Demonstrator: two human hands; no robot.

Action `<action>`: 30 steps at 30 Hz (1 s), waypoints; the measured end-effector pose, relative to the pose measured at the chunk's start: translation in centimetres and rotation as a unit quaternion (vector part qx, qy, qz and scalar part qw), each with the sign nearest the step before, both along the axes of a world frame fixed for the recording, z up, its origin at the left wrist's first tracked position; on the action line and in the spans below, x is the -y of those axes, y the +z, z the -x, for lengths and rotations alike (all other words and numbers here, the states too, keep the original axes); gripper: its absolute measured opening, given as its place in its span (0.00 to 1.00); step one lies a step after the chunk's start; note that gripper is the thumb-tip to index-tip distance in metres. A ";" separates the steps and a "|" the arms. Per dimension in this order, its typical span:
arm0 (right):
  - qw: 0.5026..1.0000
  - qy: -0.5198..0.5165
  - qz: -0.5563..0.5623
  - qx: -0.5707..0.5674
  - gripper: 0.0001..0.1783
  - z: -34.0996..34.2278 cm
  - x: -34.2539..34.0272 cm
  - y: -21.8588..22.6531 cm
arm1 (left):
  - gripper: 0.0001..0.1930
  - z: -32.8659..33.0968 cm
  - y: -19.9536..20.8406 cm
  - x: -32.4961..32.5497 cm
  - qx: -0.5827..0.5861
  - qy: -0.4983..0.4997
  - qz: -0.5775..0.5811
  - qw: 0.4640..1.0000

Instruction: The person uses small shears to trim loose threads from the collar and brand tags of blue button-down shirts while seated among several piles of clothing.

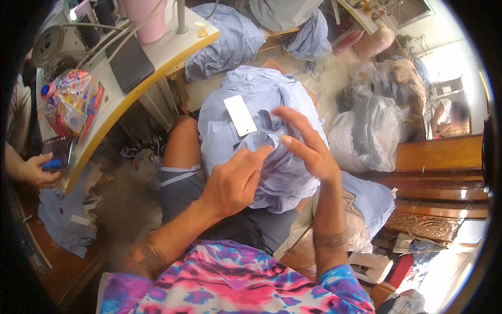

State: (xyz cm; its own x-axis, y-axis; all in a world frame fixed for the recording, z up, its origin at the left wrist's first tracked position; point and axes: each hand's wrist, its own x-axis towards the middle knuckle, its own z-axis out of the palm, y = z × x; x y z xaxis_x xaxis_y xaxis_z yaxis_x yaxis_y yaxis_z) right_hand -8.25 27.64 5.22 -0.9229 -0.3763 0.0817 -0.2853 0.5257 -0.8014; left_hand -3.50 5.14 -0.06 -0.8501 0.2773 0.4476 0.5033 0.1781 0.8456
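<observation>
A light blue cloth garment [225,141] lies bunched over my lap and between my knees. My left hand [232,183] pinches a fold of it between thumb and forefinger near the middle. Just right of that fold is my right hand [311,149], with thumb and forefinger spread apart. Its thumb tip is close to the fold; whether it touches the cloth I cannot tell. A blank-looking white tag [240,115] with a small hole rests on the garment, above my left hand. Under the right forefinger shows a darker blue part of the cloth.
At upper left a white table [180,39] with a yellow edge carries a dark phone [129,63], a pink cup [149,21] and snack packets [70,104]. Another person's hand [39,170] is beside a small dark basket [57,152]. Plastic-wrapped bundles [366,136] stand at right.
</observation>
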 end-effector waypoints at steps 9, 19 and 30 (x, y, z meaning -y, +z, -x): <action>0.948 0.045 0.259 0.180 0.09 0.1 0.0 -1.2 | 0.17 -0.7 0.9 1.8 0.036 -0.037 0.001 0.999; 0.844 -0.435 0.314 0.005 0.10 -10.0 7.1 -6.3 | 0.17 -1.2 -1.3 0.3 0.262 -0.055 -0.103 0.958; 0.730 -0.349 0.531 0.252 0.21 -8.5 10.1 -8.5 | 0.18 -3.3 -1.2 -0.1 0.399 -0.043 -0.229 0.887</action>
State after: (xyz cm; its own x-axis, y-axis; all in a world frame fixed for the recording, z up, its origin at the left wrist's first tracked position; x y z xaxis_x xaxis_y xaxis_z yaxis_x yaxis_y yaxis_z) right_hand 0.25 17.55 -3.28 -0.8728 0.2293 -0.4309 0.2266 -0.5917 -0.7737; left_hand -0.22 5.29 -1.30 -0.9316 0.3005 -0.2043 -0.2926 -0.2869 0.9122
